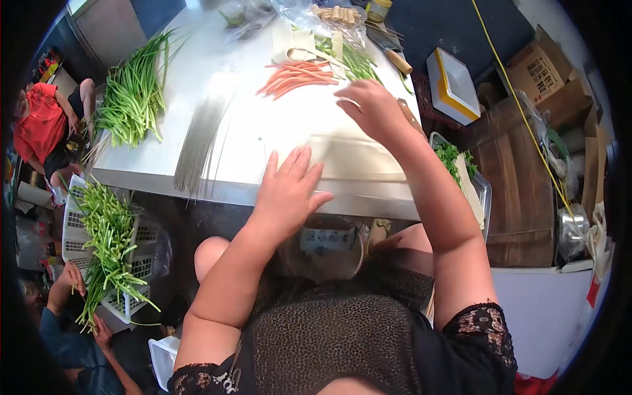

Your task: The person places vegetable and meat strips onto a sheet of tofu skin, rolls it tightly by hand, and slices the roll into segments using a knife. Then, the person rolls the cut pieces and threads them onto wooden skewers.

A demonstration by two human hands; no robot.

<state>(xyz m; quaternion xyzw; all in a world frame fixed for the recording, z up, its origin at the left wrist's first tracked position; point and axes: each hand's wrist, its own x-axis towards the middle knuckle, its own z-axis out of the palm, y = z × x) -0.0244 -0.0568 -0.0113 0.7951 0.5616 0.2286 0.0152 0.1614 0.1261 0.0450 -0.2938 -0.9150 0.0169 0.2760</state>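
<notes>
My left hand [289,187] lies at the metal table's [230,187] front edge, fingers spread and palm down, holding nothing. Over the table's right part is my right hand [372,108], its fingers bent toward the orange strips; whether anything is between them is hidden. A pale flat sheet [355,158] rests on the table between and below my hands. Thin orange strips [299,77] lie in a pile beyond, beside pale folded sheets [283,43] and green stems [359,62]. Thin metal skewers [199,141] are spread left of my left hand.
Long green stalks [135,92] lie at the table's left. Beyond that sits a person in red [43,122]. Another person's hands [72,280] touch greens [105,230] over a white basket [74,220]. A knife handle [409,115] and leafy herbs [451,158] are at right.
</notes>
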